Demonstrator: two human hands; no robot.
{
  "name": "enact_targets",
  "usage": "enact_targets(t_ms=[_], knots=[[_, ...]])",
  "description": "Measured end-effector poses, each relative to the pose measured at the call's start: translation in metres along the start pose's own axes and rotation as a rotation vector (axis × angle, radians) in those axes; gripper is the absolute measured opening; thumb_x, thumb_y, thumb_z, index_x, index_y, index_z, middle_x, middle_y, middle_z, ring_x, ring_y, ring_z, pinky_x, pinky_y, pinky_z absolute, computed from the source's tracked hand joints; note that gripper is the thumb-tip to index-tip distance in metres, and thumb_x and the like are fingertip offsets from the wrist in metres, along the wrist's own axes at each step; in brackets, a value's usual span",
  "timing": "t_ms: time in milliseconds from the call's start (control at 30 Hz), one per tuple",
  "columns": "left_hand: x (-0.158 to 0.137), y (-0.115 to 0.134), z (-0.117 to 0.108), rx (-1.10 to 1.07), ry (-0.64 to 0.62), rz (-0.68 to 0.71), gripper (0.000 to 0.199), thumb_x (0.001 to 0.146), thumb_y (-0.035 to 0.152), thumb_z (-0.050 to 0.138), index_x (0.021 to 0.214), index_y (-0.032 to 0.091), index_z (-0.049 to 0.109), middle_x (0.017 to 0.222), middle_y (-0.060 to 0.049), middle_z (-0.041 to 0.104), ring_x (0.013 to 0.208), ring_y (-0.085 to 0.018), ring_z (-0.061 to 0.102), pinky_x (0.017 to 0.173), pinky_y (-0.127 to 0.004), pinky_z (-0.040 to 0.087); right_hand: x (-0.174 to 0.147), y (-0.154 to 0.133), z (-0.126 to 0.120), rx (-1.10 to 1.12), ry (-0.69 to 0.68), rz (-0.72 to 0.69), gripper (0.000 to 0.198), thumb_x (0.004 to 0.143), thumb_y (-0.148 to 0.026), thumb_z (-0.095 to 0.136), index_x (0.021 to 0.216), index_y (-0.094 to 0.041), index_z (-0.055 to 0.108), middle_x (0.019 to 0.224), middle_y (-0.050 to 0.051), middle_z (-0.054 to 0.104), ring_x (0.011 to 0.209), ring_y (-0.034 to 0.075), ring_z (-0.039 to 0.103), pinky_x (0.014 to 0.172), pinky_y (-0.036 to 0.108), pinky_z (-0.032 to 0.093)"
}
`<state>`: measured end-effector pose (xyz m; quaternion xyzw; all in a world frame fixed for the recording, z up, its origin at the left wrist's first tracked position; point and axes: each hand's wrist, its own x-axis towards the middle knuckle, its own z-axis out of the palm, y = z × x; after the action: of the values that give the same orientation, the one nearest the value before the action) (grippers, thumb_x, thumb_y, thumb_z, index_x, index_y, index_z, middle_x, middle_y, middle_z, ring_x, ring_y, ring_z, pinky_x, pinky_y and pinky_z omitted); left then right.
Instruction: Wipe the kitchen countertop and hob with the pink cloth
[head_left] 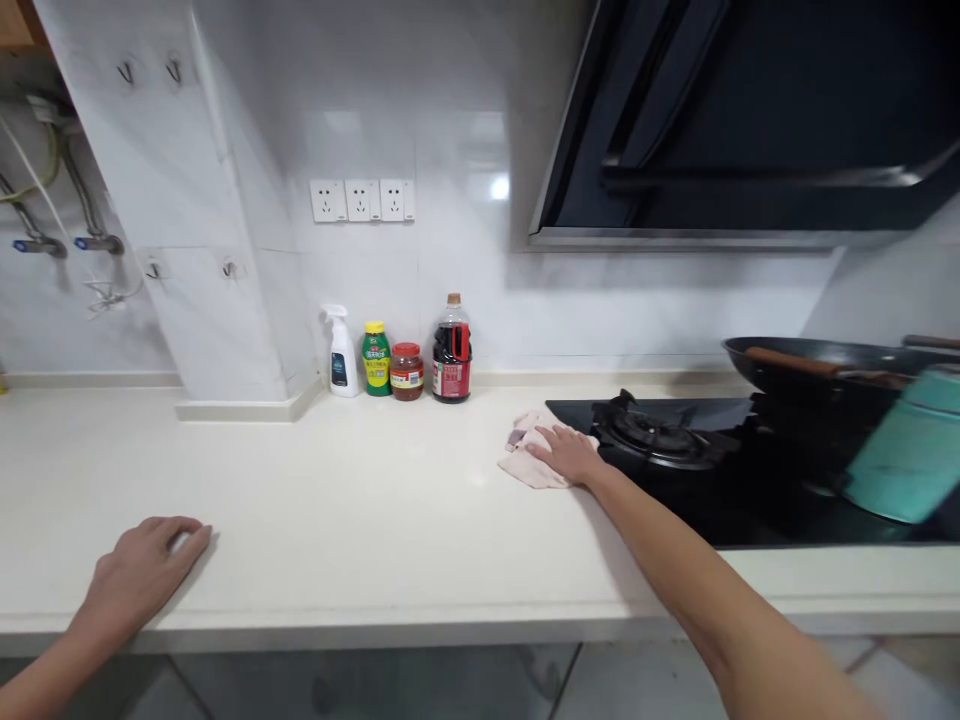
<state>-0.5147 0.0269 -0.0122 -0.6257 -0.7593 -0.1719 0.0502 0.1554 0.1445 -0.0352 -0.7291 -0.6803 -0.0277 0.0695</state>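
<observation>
Head view: right hand (566,452) lies flat, fingers spread, on a cloth (529,463) on the counter (360,520) beside the hob (660,440). Left hand (146,565) rests open on the counter's near edge, holding nothing. Bottles (409,360) stand by the wall.

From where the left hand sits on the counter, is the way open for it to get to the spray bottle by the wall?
Probably yes. The left hand lies flat near the front edge of the counter, and only bare counter lies between it and the spray bottle, which stands leftmost in the row of bottles. It would need a long forward stretch.
</observation>
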Motion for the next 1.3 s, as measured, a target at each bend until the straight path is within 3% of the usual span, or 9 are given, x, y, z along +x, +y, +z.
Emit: enact_targets(t_ms=[333,467,600,733,867,1000,1133,1233,1300], knots=[[-0.006,0.009,-0.006,-0.013,-0.020,0.040,0.050,0.090,0.054,0.038,0.110,0.021,0.069,0.127,-0.016,0.064,0.115,-0.036,0.058,0.097,-0.051,0.044,-0.187,0.000,-0.017,0.010,0.038,-0.064,0.070,0.102,-0.068,0.027,0.158,-0.026,0.033,0.162,0.009,0.026,0.149,0.031,0.020,0.120,0.053,0.019],[-0.007,0.010,-0.004,-0.032,0.005,0.061,0.048,0.089,0.052,0.040,0.110,0.021,0.069,0.126,-0.016,0.064,0.113,-0.037,0.059,0.096,-0.052,0.044,-0.250,0.009,-0.005,0.003,0.183,-0.105,0.065,0.102,-0.066,0.025,0.153,-0.028,0.041,0.159,0.008,0.033,0.148,0.029,0.025,0.118,0.054,0.026],[-0.006,0.011,-0.001,-0.041,0.012,0.050,0.047,0.088,0.052,0.041,0.110,0.021,0.070,0.126,-0.016,0.065,0.112,-0.037,0.059,0.096,-0.053,0.044,-0.284,0.021,0.009,-0.018,0.315,-0.111,0.063,0.102,-0.066,0.029,0.151,-0.028,0.044,0.156,0.007,0.039,0.146,0.029,0.030,0.117,0.053,0.028],[-0.010,0.016,-0.005,-0.042,-0.026,0.029,0.048,0.090,0.051,0.039,0.114,0.021,0.068,0.129,-0.015,0.063,0.116,-0.037,0.058,0.099,-0.052,0.042,-0.269,0.007,-0.002,-0.030,0.274,-0.023,0.065,0.101,-0.063,0.031,0.150,-0.023,0.045,0.154,0.012,0.041,0.143,0.031,0.034,0.116,0.054,0.030],[-0.017,0.023,-0.012,-0.039,-0.033,0.025,0.049,0.091,0.049,0.038,0.118,0.020,0.067,0.131,-0.015,0.061,0.120,-0.037,0.054,0.101,-0.053,0.040,-0.220,-0.039,-0.029,0.006,0.050,0.076,0.070,0.101,-0.062,0.034,0.155,-0.018,0.037,0.158,0.017,0.032,0.147,0.034,0.026,0.117,0.055,0.025],[-0.021,0.027,-0.016,-0.057,-0.026,0.022,0.047,0.092,0.047,0.039,0.116,0.020,0.068,0.130,-0.016,0.061,0.122,-0.037,0.053,0.103,-0.054,0.039,-0.168,-0.106,-0.043,0.053,-0.029,0.009,0.076,0.101,-0.068,0.037,0.158,-0.019,0.031,0.162,0.018,0.023,0.149,0.038,0.018,0.118,0.060,0.018],[-0.023,0.029,-0.018,-0.096,-0.016,0.014,0.048,0.093,0.050,0.039,0.112,0.019,0.070,0.129,-0.016,0.063,0.121,-0.038,0.053,0.103,-0.055,0.038,-0.145,-0.204,-0.043,0.126,-0.088,-0.223,0.086,0.094,-0.084,0.038,0.159,-0.030,0.028,0.165,0.014,0.015,0.150,0.040,0.012,0.118,0.063,0.014],[-0.025,0.029,-0.019,-0.115,-0.002,0.013,0.049,0.094,0.052,0.037,0.110,0.019,0.070,0.128,-0.017,0.063,0.122,-0.038,0.053,0.103,-0.055,0.038,-0.157,-0.287,-0.038,0.204,-0.118,-0.479,0.088,0.088,-0.092,0.040,0.157,-0.039,0.029,0.166,0.009,0.014,0.150,0.039,0.008,0.118,0.064,0.010],[-0.025,0.028,-0.018,-0.113,0.015,0.021,0.051,0.094,0.052,0.035,0.110,0.019,0.071,0.128,-0.017,0.063,0.122,-0.038,0.054,0.102,-0.054,0.039,-0.177,-0.336,-0.032,0.269,-0.086,-0.683,0.087,0.087,-0.089,0.048,0.156,-0.039,0.030,0.165,0.011,0.017,0.149,0.041,0.010,0.116,0.068,0.011]])
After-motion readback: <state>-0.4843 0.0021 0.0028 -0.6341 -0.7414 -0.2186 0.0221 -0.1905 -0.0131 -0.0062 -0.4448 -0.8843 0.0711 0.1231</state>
